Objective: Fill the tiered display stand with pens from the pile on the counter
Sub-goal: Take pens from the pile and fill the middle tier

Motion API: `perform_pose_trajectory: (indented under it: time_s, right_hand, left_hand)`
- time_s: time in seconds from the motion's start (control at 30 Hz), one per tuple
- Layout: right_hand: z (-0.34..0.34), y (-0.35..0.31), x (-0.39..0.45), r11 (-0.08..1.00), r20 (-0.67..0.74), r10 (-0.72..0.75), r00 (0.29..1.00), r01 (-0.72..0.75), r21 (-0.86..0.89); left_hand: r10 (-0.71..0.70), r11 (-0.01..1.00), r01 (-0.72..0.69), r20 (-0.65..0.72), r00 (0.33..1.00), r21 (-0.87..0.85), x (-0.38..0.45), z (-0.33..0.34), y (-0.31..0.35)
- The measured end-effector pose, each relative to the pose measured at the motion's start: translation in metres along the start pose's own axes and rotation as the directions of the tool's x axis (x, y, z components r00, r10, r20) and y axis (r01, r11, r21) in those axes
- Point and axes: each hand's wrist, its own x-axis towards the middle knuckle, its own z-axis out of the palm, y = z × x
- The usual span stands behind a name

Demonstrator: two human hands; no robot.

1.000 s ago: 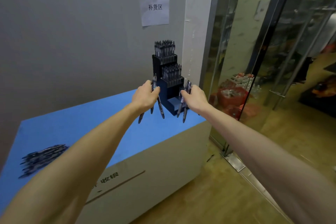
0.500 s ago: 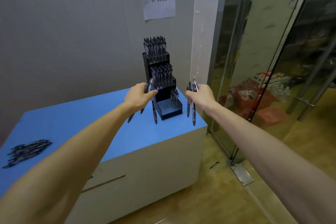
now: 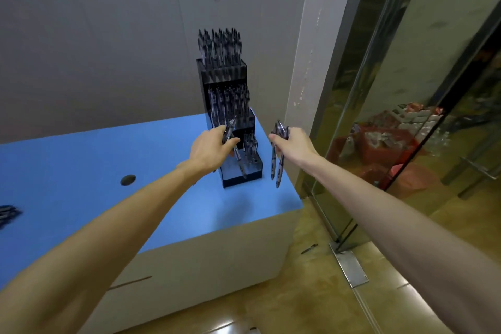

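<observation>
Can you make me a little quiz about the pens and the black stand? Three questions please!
1. True or false: both hands are holding pens.
2. Which tier of the display stand still has the most room: A) top, B) middle, C) bottom?
3. Fill in: a single pen lies on the ____ beside the counter.

Key
1. True. The left hand and the right hand each grip pens.
2. C. The top and middle tiers look packed, while the bottom tier has only a few pens.
3. Floor. The dropped pen rests there, near the glass door's metal plate.
</observation>
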Motion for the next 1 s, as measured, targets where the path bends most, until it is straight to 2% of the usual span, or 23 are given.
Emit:
perform_pose_trajectory:
  time_s: [0.23, 0.43, 0.67, 0.83, 1.0]
  right_hand:
    - [0.020, 0.033, 0.058, 0.976, 0.029, -0.103, 0.994, 0.107, -0.192]
    - [0.024, 0.050, 0.089, 0.989, 0.117, -0.120, 0.986, 0.129, -0.071]
    - [0.030, 0.073, 0.119, 0.991, 0.235, -0.125, 0.964, 0.111, 0.071]
    - [0.032, 0.077, 0.140, 0.985, 0.312, -0.171, 0.935, 0.159, 0.066]
    - [0.039, 0.085, 0.155, 0.960, 0.385, -0.250, 0.888, 0.279, -0.019]
  left_hand:
    - [0.037, 0.995, -0.034, -0.034, 0.999, 0.097, 0.049, 0.028, -0.007]
    - [0.063, 0.982, -0.055, -0.042, 0.997, 0.178, 0.068, 0.051, -0.014]
    - [0.007, 0.980, 0.013, -0.101, 0.995, 0.198, 0.073, 0.078, -0.021]
    - [-0.018, 0.969, 0.047, -0.121, 0.992, 0.243, 0.079, 0.092, -0.015]
    - [-0.006, 0.946, 0.037, -0.095, 0.995, 0.322, 0.079, 0.104, -0.020]
